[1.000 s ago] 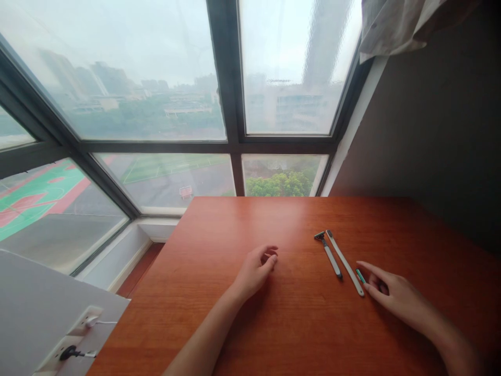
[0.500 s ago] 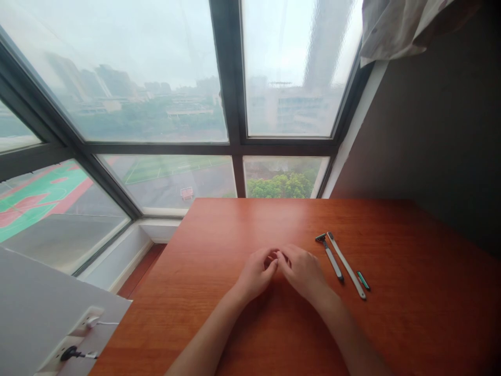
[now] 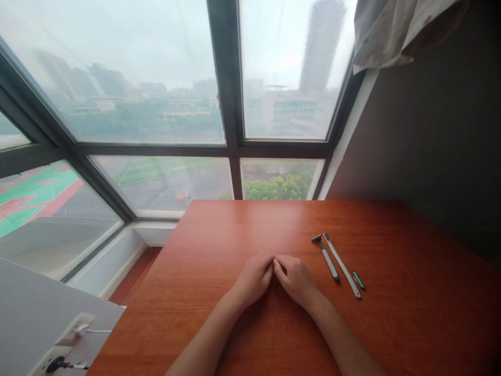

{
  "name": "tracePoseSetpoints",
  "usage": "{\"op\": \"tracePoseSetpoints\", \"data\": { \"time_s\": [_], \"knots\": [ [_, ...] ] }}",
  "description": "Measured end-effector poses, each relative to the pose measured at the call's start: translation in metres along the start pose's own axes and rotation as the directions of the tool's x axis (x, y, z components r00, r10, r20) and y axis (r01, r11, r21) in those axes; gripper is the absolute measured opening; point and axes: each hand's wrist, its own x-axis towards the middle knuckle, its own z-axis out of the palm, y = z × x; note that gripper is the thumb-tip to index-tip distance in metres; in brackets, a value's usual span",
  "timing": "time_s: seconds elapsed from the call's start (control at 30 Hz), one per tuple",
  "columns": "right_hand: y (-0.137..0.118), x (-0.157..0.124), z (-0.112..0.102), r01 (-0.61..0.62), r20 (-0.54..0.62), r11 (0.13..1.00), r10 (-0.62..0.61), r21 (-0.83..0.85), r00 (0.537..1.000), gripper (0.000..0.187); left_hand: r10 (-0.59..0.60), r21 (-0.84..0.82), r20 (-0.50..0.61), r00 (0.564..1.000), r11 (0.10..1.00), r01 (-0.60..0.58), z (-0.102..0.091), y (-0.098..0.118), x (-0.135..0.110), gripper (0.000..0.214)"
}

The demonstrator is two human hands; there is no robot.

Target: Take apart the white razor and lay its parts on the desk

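My left hand (image 3: 253, 279) and my right hand (image 3: 296, 279) rest side by side on the red-brown wooden table (image 3: 391, 324), near its middle. Their curled fingertips touch each other, and nothing shows in either hand. To the right of my right hand lie a grey razor (image 3: 325, 254), a long white handle (image 3: 342, 265) and a small green piece (image 3: 357, 280), close together and untouched.
A large window with dark frames (image 3: 230, 151) runs along the table's far and left sides. A dark wall (image 3: 430, 130) stands at the right, with cloth (image 3: 391, 31) hanging above it. At the lower left a white power strip (image 3: 62, 350) has plugs in it.
My right hand left the spot beside the small green piece and moved left to meet my left hand at the table's middle. Both hands' fingers have curled in.
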Motion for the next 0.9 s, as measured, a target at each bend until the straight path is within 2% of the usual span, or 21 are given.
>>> {"op": "tracePoseSetpoints", "data": {
  "time_s": [0.9],
  "knots": [
    [0.0042,-0.0017,0.0022,0.015,-0.034,0.999,-0.014,0.034,0.999,0.028,0.027,0.087,0.018,0.999,0.996,-0.029,0.0022,-0.0058,-0.0015,0.023]
  ]
}}
